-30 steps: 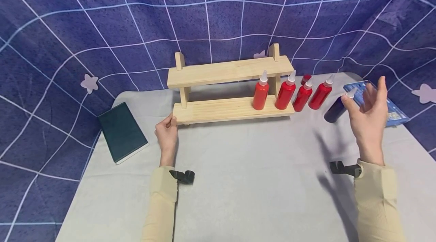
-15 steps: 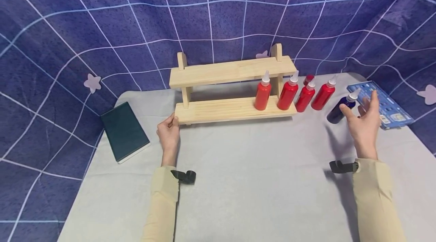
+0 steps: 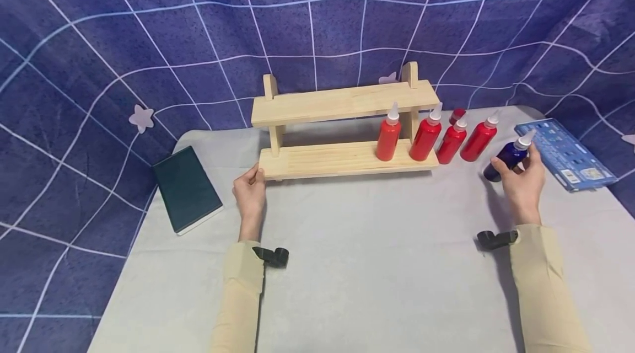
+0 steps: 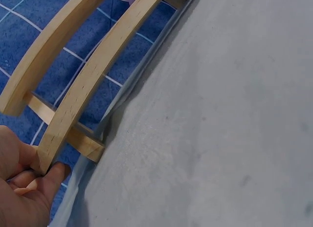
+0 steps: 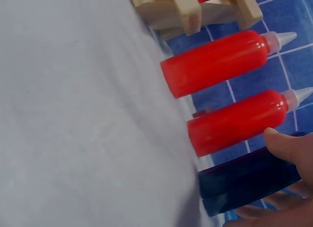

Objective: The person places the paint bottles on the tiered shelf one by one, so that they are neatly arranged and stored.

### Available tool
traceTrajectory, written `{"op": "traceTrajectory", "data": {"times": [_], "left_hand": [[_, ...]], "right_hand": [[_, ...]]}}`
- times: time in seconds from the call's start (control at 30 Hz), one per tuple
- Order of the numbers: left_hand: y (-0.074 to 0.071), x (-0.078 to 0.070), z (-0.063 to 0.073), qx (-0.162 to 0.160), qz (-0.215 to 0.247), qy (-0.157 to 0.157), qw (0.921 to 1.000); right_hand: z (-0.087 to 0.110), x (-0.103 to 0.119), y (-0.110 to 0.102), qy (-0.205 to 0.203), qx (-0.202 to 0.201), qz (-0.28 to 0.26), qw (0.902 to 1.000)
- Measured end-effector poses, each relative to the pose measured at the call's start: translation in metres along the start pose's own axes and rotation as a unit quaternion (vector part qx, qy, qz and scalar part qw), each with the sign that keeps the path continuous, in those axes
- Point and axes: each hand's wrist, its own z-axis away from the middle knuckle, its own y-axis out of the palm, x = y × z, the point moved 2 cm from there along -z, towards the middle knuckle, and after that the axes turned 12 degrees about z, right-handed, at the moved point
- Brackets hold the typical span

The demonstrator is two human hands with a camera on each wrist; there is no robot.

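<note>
A two-tier wooden shelf (image 3: 322, 160) stands at the back of the cloth-covered table. My left hand (image 3: 249, 193) pinches the left end of its lower board, thumb and fingers on either side of the wood in the left wrist view. On the far right, my right hand (image 3: 525, 190) is curled round a dark blue squeeze bottle (image 3: 510, 155) with a white pointed nozzle. In the right wrist view, the thumb lies across this bottle (image 5: 244, 180) and the fingers are on its opposite side. The bottle is upright, its base at the table.
Two red squeeze bottles (image 3: 388, 140) stand on the lower board's right end. Two more red bottles (image 3: 479, 140) stand just right of the shelf, with a small red object (image 3: 457, 116) behind. A blue flat box (image 3: 570, 154) lies far right; a dark green book (image 3: 188, 187) lies left.
My right hand has come down and leftward from beside the blue bottle, and its fingers have closed round it. The left hand stays at the shelf end. The view has shifted slightly.
</note>
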Motion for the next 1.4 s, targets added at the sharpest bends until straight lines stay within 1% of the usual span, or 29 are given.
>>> {"op": "traceTrajectory", "data": {"times": [0.13, 0.23, 0.3, 0.47, 0.53, 0.63, 0.73, 0.83, 0.87, 0.9, 1.0, 1.13, 1.2, 1.33, 1.4], "left_hand": [[0.000, -0.001, 0.000, 0.002, 0.000, 0.001, 1.0000], [0.001, -0.001, 0.000, 0.004, 0.001, 0.000, 1.0000], [0.000, 0.000, 0.000, 0.004, 0.002, -0.001, 1.0000], [0.000, 0.001, 0.000, 0.003, -0.001, -0.001, 1.0000], [-0.001, 0.001, 0.000, 0.002, -0.003, 0.000, 1.0000], [-0.001, 0.001, 0.000, 0.000, -0.005, 0.000, 1.0000], [-0.001, 0.001, -0.001, -0.001, -0.003, -0.001, 1.0000], [-0.002, 0.000, -0.001, 0.001, 0.000, 0.000, 1.0000], [-0.001, 0.000, -0.001, 0.002, 0.001, -0.001, 1.0000], [-0.001, 0.000, -0.001, 0.002, 0.002, 0.000, 1.0000], [-0.001, -0.001, -0.002, 0.004, 0.002, -0.001, 1.0000], [0.000, 0.000, -0.002, 0.007, 0.005, 0.001, 1.0000], [0.000, -0.001, -0.002, 0.008, 0.006, 0.001, 0.9999], [-0.001, -0.001, -0.002, 0.007, 0.004, 0.000, 1.0000], [-0.001, -0.001, -0.002, 0.006, 0.002, -0.002, 1.0000]], "right_hand": [[-0.002, -0.004, 0.004, 0.005, -0.024, -0.015, 0.9996], [-0.002, -0.007, 0.006, 0.000, -0.040, -0.045, 0.9982], [-0.002, -0.008, 0.006, -0.008, -0.046, -0.054, 0.9974], [0.003, -0.005, 0.004, -0.008, -0.039, -0.083, 0.9958], [0.006, -0.001, 0.001, -0.003, -0.033, -0.104, 0.9941], [0.011, 0.009, -0.004, -0.011, -0.032, -0.130, 0.9909], [0.018, 0.022, -0.009, -0.022, -0.034, -0.182, 0.9824], [0.026, 0.034, -0.015, -0.030, -0.032, -0.260, 0.9645], [0.028, 0.038, -0.017, -0.035, -0.031, -0.282, 0.9584], [0.030, 0.041, -0.019, -0.042, -0.031, -0.294, 0.9544], [0.036, 0.050, -0.024, -0.064, -0.033, -0.300, 0.9513], [0.043, 0.063, -0.030, -0.088, -0.028, -0.293, 0.9514], [0.047, 0.069, -0.031, -0.098, -0.022, -0.296, 0.9498], [0.056, 0.082, -0.034, -0.107, -0.004, -0.284, 0.9528], [0.062, 0.088, -0.034, -0.111, 0.004, -0.272, 0.9559]]}}
